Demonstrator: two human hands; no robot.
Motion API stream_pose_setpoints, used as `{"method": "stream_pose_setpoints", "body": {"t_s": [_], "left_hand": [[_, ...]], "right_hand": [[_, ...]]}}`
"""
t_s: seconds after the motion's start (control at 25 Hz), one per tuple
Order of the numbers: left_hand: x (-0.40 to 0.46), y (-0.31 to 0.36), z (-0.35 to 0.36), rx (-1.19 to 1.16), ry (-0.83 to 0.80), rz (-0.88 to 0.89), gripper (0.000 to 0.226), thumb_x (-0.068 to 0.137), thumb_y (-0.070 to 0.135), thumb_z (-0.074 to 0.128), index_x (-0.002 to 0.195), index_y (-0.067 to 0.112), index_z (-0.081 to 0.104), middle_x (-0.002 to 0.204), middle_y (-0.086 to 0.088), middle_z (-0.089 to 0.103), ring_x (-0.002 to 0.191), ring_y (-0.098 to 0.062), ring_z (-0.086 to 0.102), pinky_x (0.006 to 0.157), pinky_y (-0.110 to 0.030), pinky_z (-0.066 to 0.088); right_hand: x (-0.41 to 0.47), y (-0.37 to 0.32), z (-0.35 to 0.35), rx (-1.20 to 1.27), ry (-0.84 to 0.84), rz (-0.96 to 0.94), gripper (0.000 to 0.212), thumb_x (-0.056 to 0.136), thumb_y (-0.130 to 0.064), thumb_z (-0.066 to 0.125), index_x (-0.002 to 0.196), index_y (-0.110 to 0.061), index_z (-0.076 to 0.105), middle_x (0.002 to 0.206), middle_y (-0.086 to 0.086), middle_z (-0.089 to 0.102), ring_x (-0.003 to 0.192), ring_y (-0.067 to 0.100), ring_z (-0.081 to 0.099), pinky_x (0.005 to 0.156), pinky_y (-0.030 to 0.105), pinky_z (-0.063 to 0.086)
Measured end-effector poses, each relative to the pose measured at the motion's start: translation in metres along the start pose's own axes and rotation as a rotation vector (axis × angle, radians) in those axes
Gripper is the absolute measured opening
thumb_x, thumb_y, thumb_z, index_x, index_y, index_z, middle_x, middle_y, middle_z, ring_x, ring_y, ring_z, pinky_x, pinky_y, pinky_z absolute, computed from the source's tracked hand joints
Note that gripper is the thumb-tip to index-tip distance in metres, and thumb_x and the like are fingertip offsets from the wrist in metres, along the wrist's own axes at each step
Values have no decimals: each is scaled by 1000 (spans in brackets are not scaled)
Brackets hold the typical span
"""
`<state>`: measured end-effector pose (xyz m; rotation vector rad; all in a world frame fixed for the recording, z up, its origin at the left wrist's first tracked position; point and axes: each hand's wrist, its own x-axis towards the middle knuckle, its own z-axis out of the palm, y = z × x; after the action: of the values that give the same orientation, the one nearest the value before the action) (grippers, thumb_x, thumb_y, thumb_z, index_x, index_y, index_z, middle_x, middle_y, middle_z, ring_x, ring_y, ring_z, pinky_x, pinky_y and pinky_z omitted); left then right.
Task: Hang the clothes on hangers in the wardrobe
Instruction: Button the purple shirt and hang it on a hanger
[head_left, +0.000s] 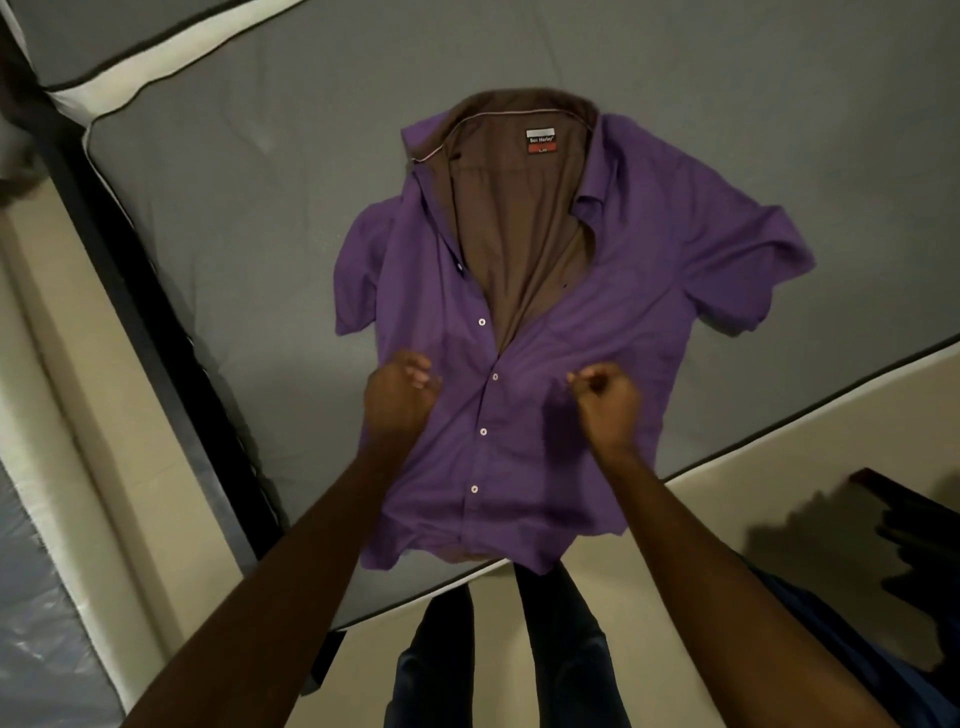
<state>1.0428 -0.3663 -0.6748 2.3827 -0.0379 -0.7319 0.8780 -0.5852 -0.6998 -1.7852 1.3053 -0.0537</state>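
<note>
A purple short-sleeved shirt (561, 322) lies flat on a grey mattress (249, 208), collar away from me. Its top buttons are undone and the brown inner lining shows; the lower buttons are fastened. My left hand (400, 392) hovers with curled fingers over the shirt's left front, beside the button row. My right hand (605, 397) has curled fingers over the right front, thumb and fingertips close together. I cannot tell whether either hand pinches the cloth. No hanger and no wardrobe are in view.
The mattress edge (779, 421) runs diagonally past my legs (498, 660). A dark bed frame (171, 332) borders the mattress on the left. Dark furniture (904, 525) stands at the right over a beige floor (727, 493).
</note>
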Motion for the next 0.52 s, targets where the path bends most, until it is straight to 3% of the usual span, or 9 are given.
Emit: {"method": "stream_pose_setpoints", "body": {"t_s": [0.12, 0.28, 0.36, 0.52], "left_hand": [[47, 26, 39, -252, -15, -43, 21, 75, 23, 83, 92, 17, 73, 72, -1, 73, 65, -20, 70, 70, -44, 62], [74, 39, 73, -177, 20, -42, 17, 74, 17, 85, 81, 24, 70, 66, 4, 70, 58, -15, 67, 65, -41, 60], [77, 41, 79, -131, 52, -17, 18, 73, 13, 85, 81, 23, 72, 67, 4, 71, 62, -16, 68, 65, -39, 59], [76, 42, 81, -59, 5, 96, 10, 75, 13, 83, 81, 17, 76, 71, 1, 75, 67, -18, 72, 68, -34, 59]], "right_hand": [[37, -44, 38, 267, -128, 162, 25, 84, -26, 82, 69, -17, 63, 65, 7, 69, 51, 18, 66, 57, 43, 54], [72, -55, 75, 157, -174, 262, 42, 66, -41, 87, 51, -16, 57, 52, 5, 66, 54, 32, 70, 54, 49, 58], [79, -49, 84, 148, -167, 271, 38, 65, -30, 87, 47, -17, 56, 49, 6, 63, 54, 37, 69, 48, 48, 55], [73, -55, 79, 297, -146, 351, 37, 78, 1, 81, 60, -17, 54, 64, 12, 62, 52, 22, 65, 45, 26, 47]]}}
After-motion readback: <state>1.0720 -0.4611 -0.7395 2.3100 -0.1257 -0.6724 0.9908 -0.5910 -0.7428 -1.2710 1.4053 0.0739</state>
